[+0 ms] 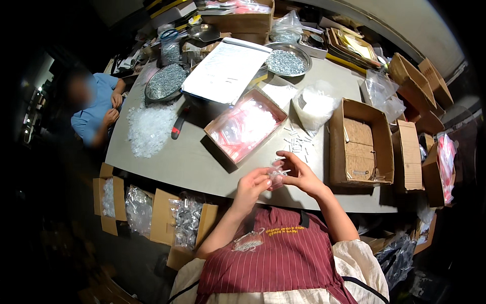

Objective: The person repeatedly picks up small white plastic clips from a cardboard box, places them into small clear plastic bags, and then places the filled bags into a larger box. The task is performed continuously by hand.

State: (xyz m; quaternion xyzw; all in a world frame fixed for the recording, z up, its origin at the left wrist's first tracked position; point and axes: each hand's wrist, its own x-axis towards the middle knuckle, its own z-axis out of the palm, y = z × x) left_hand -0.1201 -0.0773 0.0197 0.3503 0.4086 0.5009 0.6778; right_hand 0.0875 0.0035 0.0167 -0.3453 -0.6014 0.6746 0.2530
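Close to the table's near edge, my left hand (252, 185) grips a small see-through plastic bag (277, 178) with its fingers closed. My right hand (302, 178) curves round the bag's other side, thumb against it and index finger raised. Small pale pieces show at the bag; their kind is too small to tell. Just beyond my hands stands an open cardboard box (215, 133) of red-edged plastic bags and small white parts. Loose screw-like pieces (298, 143) lie scattered to the right of that box.
A plastic sack of white parts (315, 107) and a large cardboard box (338, 152) stand right. Left lie a pile of see-through pieces (148, 133) and a red-black tool (178, 125). Metal bowls (288, 60) of hardware and papers (226, 71) lie farther back. Another person (96, 106) sits left.
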